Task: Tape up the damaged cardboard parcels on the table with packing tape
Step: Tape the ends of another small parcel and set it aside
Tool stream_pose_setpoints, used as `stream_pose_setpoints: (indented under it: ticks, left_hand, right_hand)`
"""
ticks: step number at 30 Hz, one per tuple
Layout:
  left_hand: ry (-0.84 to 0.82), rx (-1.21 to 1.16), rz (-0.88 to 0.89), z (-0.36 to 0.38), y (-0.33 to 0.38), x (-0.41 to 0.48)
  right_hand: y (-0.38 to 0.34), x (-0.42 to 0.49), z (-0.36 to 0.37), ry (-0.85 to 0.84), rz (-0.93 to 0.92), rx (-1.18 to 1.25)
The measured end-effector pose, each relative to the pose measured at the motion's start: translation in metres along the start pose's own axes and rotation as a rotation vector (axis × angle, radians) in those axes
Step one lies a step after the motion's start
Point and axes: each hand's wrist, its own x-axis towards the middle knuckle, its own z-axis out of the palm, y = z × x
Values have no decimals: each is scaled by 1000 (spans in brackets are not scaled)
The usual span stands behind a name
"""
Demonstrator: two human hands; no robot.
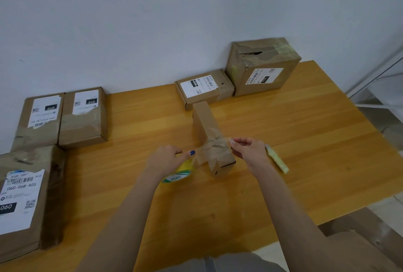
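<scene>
Narrow cardboard parcel (212, 141), likely light, stiff, tippy on edge; clingy tape strip (208, 147) pinched at its end by right hand (248, 150), roll (180, 174) gripped by left hand (166, 158).

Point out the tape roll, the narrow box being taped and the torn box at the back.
tape roll (180, 173): head view, on its yellow side face.
narrow box (206, 123): head view, on its bare upper face.
torn box (265, 75): head view, on its front label.
</scene>
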Motion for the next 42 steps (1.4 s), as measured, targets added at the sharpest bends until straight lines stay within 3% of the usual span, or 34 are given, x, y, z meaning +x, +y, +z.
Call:
stream_pose_setpoints:
  ticks: [5, 12, 16, 26, 30, 33, 37, 39, 42]
  left_hand:
    - [3, 111, -44, 1, 11, 8]
    - [-32, 267, -117, 6, 28, 8]
    - [-24, 298, -155, 7, 41, 7]
    - [121, 398, 155, 20, 47, 0]
    - [111, 418, 162, 23, 46, 2]
    - [123, 397, 159, 24, 46, 2]
    - [141, 390, 173, 27, 44, 4]
    - [142, 401, 174, 26, 44, 4]
    - [135, 381, 179, 28, 45, 5]
  right_hand:
    - [4, 3, 2, 2, 37, 43]
    - [2, 6, 5, -86, 284, 232]
    - [0, 4, 6, -62, 303, 264]
    - [0, 4, 8, -37, 300, 239]
    - [3, 4, 10, -12, 261, 236]
    - [12, 2, 16, 54, 198, 93]
    - [28, -3, 14, 83, 266, 64]
    - [28, -6, 10, 144, 166, -78]
    - [12, -26, 5, 275, -161, -341]
